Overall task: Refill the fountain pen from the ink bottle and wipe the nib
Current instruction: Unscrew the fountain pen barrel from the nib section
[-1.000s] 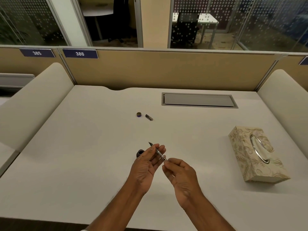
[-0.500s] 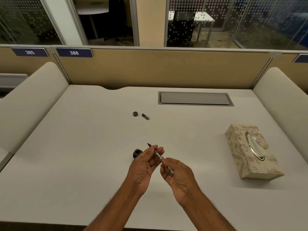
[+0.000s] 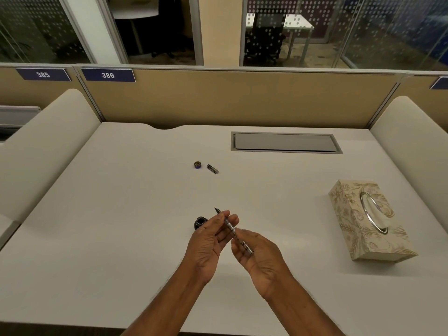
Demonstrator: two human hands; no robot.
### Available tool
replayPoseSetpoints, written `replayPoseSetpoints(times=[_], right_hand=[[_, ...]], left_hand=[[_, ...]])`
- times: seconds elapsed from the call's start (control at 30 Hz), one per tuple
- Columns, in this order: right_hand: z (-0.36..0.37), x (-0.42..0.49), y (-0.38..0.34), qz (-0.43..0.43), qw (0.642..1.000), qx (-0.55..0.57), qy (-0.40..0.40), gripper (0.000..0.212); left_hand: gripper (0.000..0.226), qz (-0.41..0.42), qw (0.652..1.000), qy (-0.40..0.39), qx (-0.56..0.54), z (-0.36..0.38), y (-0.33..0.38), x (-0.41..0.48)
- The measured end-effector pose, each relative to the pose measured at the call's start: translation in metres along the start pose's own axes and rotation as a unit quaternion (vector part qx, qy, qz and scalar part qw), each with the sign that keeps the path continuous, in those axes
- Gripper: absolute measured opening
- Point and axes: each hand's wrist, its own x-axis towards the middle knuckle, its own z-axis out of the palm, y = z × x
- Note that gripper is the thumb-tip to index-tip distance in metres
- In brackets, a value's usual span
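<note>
Head view: we hold a slim dark fountain pen with a clear barrel [image 3: 230, 227] above the white desk [image 3: 121, 226], nib pointing away and to the left. Our left hand [image 3: 208, 246] pinches the pen's front part between thumb and fingertips. Our right hand [image 3: 259, 258] curls its fingers round the rear end. The small round dark ink bottle [image 3: 200, 222] stands open on the desk, just left of the left fingers, partly hidden by them. Farther back lie a round bottle cap [image 3: 197, 164] and a short dark pen piece [image 3: 212, 169], near each other. A floral-patterned beige tissue box [image 3: 368, 219] sits well to the right
</note>
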Motion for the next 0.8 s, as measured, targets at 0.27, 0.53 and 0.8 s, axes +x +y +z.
replayPoseSetpoints(times=[0.27,0.53,0.8], right_hand=[[-0.0016,0.0027,0.0013,0.027,0.999,-0.018,0.005,0.018],[-0.0036,0.0025,0.0031,0.038,0.999,-0.032,0.022,0.017],[-0.003,0.0049,0.0045,0.028,0.999,-0.019,0.016,0.018]], left_hand=[[0.025,0.004,1.0,0.002,0.004,-0.0043,-0.0019,0.0026],[0.026,0.001,1.0,0.01,0.01,-0.0075,-0.0043,0.0069],[0.025,0.001,1.0,0.014,0.012,-0.0083,-0.0036,0.0078]])
